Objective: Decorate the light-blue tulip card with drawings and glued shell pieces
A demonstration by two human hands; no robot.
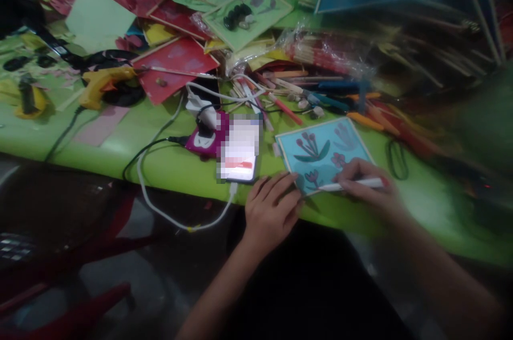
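Note:
A light blue card [326, 139] with a pale border lies on the green table, bearing several drawn flowers with dark stems and leaves. My right hand [363, 185] grips a white marker [352, 185], its tip at the lower left of the card beside a small tulip-like flower. Fingers extended, my left hand [274, 203] rests flat at the table's front edge, its fingertips against the card's lower left corner. Just beyond that hand lies a lit phone [240, 153], its screen partly pixelated, with a white cable plugged into its lower end.
A purple power strip [206, 139] with a white charger [200, 110] sits left of the phone. Farther left is a yellow glue gun [104, 83]. Behind lie scattered pens [286, 107], a red card [176, 70] and a green card [248, 16]. A dark rubber band [396, 159] lies at right.

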